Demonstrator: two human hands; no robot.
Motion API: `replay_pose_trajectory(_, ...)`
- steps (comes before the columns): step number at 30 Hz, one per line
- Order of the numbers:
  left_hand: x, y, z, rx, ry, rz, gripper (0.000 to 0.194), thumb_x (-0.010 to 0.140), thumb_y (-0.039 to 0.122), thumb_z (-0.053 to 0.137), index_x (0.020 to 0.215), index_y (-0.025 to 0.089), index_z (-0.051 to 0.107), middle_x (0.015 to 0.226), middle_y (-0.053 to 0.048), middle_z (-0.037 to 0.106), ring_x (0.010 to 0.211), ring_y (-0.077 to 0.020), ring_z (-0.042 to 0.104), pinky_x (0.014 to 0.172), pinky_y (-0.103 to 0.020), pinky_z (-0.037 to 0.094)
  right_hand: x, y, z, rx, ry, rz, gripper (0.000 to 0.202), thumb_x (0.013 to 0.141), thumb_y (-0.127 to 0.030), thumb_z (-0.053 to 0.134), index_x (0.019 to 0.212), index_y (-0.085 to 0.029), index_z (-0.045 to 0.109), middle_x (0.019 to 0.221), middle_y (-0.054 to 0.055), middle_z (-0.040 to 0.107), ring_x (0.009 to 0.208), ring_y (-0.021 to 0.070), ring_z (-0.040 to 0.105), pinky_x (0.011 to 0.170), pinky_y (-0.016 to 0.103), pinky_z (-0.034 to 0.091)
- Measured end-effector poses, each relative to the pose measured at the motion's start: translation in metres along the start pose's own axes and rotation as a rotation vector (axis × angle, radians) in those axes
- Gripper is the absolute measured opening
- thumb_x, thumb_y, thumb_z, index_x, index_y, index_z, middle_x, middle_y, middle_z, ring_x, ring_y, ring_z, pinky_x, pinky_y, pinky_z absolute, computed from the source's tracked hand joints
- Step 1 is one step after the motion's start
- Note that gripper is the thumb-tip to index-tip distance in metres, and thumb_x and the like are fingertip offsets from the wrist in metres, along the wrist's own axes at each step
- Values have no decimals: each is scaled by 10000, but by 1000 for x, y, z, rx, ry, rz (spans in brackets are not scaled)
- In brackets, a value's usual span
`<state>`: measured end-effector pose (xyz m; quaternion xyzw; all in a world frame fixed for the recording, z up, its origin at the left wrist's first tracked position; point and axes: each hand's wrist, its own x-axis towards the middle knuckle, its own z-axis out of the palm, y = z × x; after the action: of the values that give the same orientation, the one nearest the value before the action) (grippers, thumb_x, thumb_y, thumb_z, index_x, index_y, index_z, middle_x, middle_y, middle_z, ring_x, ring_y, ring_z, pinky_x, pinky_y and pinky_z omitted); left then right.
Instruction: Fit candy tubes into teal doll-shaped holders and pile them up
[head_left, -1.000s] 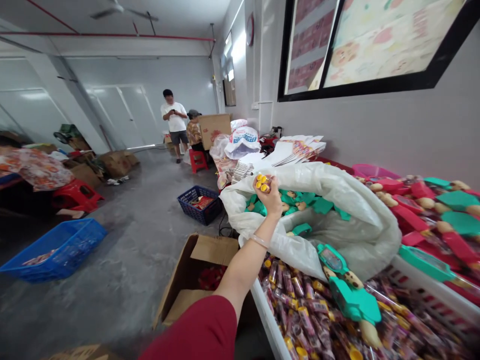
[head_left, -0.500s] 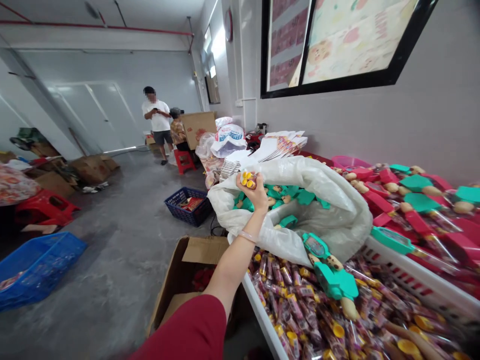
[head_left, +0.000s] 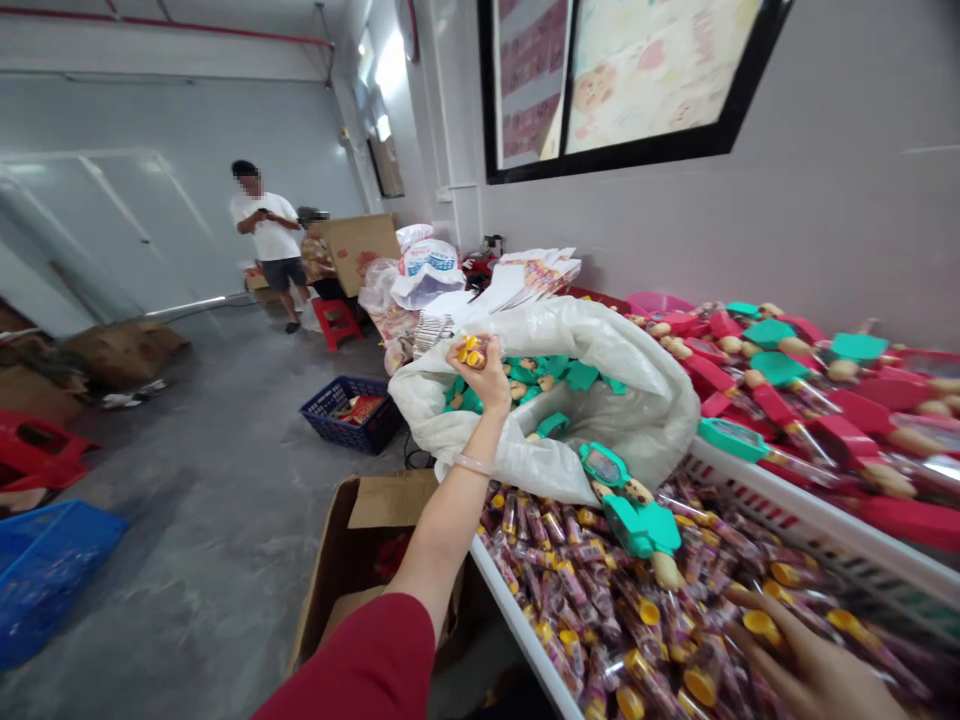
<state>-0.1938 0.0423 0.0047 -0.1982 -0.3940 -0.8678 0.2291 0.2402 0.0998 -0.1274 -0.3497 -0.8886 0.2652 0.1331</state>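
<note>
My left hand (head_left: 486,375) is stretched out over the white plastic sack (head_left: 600,325), closed around a bundle of several small clear tubes with yellow caps (head_left: 474,350). Teal toy pieces with tan knobbed ends (head_left: 536,370) lie inside the sack beneath it. At the lower right, my right hand (head_left: 817,655) reaches into a heap of yellow-capped tubes with purple-brown contents (head_left: 577,590). Its fingers are spread among the tubes, slightly blurred, with a yellow cap showing between them. The heap fills a white plastic crate (head_left: 517,635).
Teal toys (head_left: 641,525) rest on the tubes by the sack's edge. Pink-and-teal toys (head_left: 832,400) pile up at right. An open cardboard box (head_left: 330,560), a navy basket (head_left: 349,415) and a blue crate (head_left: 60,560) sit on the floor. One person (head_left: 274,235) stands behind; another sits nearby.
The view has turned, shifting the surroundings left. My left hand still holds its bundle over the sack. More of my right hand shows now, among the tubes.
</note>
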Motion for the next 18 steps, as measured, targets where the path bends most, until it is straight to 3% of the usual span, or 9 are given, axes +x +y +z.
replay_pose_trajectory(7, 6, -1, 7, 2, 35, 6, 433, 809, 211, 607, 1053, 257, 252, 984, -6, 496, 825, -124, 628, 832, -342, 549, -4, -40, -22, -50, -5, 90, 435, 845, -516, 454, 1133, -247, 637, 945, 77, 749, 841, 272, 701, 703, 329, 515)
replay_pose_trajectory(13, 16, -8, 11, 17, 70, -67, 395, 808, 109, 511, 1019, 261, 214, 1027, 1, 451, 749, -89, 597, 736, -294, 550, -4, -48, -28, -79, 40, 96, 418, 881, -417, 446, 1199, -214, 626, 1031, 98, 729, 900, 257, 685, 745, 325, 482)
replay_pose_trajectory(18, 25, -11, 12, 105, 103, -243, 291, 854, 56, 389, 989, 246, 214, 1017, 3, 451, 713, -65, 566, 691, -274, 536, -1, -48, -30, -7, 134, 65, 400, 893, -420, 483, 1210, -223, 626, 1092, 96, 707, 930, 242, 661, 789, 331, 480)
